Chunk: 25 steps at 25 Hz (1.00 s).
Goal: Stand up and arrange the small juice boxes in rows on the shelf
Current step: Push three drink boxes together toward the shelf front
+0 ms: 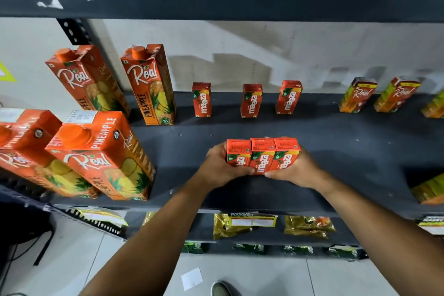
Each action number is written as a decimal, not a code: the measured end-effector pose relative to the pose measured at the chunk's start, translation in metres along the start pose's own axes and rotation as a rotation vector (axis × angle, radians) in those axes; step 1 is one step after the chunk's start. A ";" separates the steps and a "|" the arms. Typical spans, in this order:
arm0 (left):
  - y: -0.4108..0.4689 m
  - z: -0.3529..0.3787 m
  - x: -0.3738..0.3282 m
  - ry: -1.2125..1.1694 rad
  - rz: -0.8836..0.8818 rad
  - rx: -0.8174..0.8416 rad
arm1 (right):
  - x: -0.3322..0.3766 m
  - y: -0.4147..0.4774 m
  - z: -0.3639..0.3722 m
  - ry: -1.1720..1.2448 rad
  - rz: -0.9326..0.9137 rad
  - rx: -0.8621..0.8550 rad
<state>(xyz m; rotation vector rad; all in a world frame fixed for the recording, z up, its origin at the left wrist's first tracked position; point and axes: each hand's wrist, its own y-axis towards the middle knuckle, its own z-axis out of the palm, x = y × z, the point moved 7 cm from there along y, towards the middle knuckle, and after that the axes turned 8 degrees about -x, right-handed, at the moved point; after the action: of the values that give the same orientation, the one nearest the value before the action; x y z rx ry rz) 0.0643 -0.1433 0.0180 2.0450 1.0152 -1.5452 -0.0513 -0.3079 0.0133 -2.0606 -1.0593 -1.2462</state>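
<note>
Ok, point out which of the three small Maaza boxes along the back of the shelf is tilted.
The rightmost back box. It leans and is turned slightly, while the left and middle ones stand straight, facing forward.

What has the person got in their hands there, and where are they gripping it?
Three small Maaza juice boxes, upright and pressed side by side. The left hand clasps the outer side of the left box, the right hand the outer side of the right one.
</note>
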 end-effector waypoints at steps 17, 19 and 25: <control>-0.046 -0.004 0.015 0.155 -0.015 -0.027 | -0.004 -0.050 0.012 -0.037 -0.012 -0.041; -0.049 -0.004 0.013 0.145 -0.017 -0.026 | -0.002 -0.052 0.012 -0.056 -0.008 -0.051; -0.050 -0.003 0.010 0.127 -0.039 -0.032 | 0.001 -0.054 0.012 -0.090 -0.005 -0.058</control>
<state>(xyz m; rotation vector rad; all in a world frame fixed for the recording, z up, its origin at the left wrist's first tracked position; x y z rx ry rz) 0.0310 -0.1045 0.0155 2.1359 1.1244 -1.4239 -0.0897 -0.2682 0.0100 -2.1776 -1.0805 -1.2094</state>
